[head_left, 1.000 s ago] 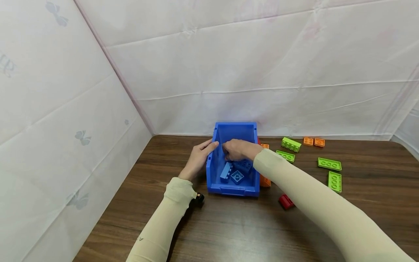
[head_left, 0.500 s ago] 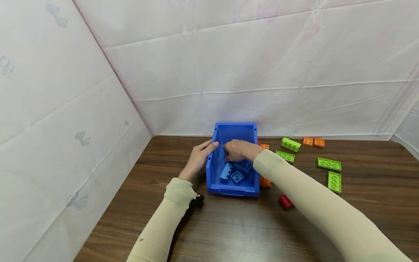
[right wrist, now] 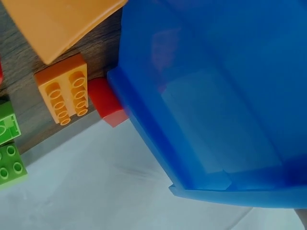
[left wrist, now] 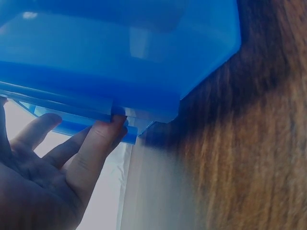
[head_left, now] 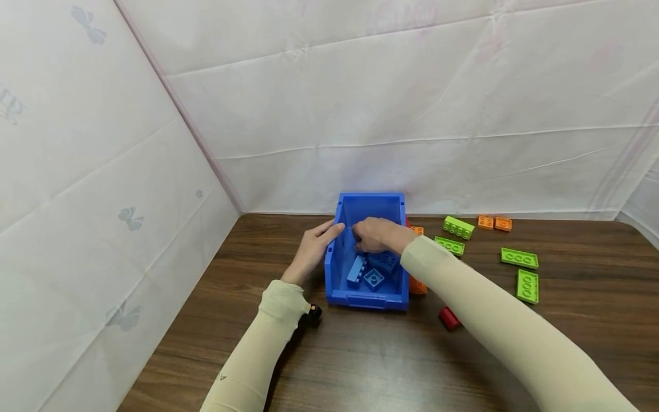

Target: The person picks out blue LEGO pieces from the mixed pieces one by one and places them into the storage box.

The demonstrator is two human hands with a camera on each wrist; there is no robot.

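The blue bin (head_left: 340, 297) stands near the back edge of the brown table. My left hand (head_left: 310, 247) grips its left rim, thumb over the top edge; in the left wrist view the fingertips (left wrist: 103, 134) reach that lip from outside. Inside the bin is my right hand (head_left: 378, 234), back upward and fingers curled down by the left inner wall. I cannot tell whether it holds anything, as its fingertips are hidden. Below it in the bin lie a narrow blue brick (head_left: 354, 272), a small square blue brick (head_left: 373, 279) and a larger blue brick (head_left: 383, 262).
Orange bricks (right wrist: 67, 91) and a red block (right wrist: 106, 101) stand close against the bin's right side. Farther right lie several green bricks (head_left: 519, 257) and two small orange ones (head_left: 503, 224). A dark red piece (head_left: 449, 318) lies beside the right sleeve. White cloth (head_left: 412, 114) hangs behind.
Almost nothing differs. My right hand shifts very slightly inside the bin; the left hand, bin and bricks stay where they were.
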